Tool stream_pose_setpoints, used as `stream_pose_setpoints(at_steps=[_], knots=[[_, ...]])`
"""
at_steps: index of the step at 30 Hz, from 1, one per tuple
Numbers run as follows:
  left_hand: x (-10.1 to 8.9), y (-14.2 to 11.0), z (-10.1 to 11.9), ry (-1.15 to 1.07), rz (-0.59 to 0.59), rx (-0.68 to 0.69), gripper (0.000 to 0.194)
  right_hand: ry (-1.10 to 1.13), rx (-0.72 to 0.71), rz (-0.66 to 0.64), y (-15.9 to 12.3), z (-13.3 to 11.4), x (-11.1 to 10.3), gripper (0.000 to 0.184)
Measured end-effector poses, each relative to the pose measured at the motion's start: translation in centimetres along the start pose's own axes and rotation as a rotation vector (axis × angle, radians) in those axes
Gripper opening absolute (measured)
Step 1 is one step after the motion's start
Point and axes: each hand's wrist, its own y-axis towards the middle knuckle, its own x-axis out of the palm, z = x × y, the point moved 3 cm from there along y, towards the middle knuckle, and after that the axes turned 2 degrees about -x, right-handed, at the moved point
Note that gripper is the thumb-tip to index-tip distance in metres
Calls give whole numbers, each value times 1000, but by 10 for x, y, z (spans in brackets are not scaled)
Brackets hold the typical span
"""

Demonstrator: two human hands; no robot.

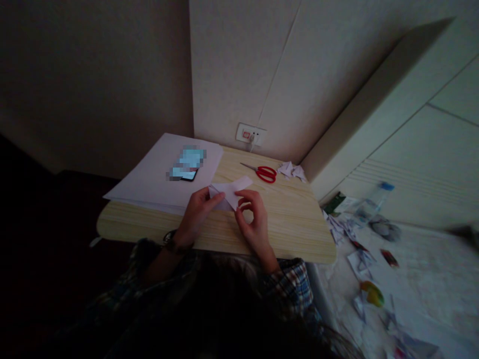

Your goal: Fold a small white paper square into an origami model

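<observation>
Between my hands, a little above the wooden table [295, 224], is a folded piece of white paper [230, 192]. My left hand [199, 209] pinches its left side, thumb lying on top. At the paper's lower right corner, the thumb and fingertips of my right hand [253, 214] curl in and grip the edge. Beyond the paper lie red-handled scissors [265, 173], blades toward the left. Small folded paper pieces [292, 170] sit at the table's back right corner.
Large white sheets [149, 169] cover the table's left side, with a lit phone [189, 163] on them. A wall socket [251, 134] with a plug is behind. On the bed [430, 269] at right lie a plastic bottle [376, 202] and scattered paper scraps [361, 264].
</observation>
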Motion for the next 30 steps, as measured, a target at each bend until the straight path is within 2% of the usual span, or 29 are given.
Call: stream_pose_setpoints(at_steps=[6,14,22,30], knots=[[3,-2,4,25,-27,-4,30,14,32,76,0,4,-3,25],[4,-2,2,86,-48,-27,35,31,73,114,-1,4,-5,9],[4,-1,2,101,-69,-14,36,24,90,146,-1,3,-7,5],[4,-2,1,42,-80,-32,31,-23,40,140,0,1,-8,7]])
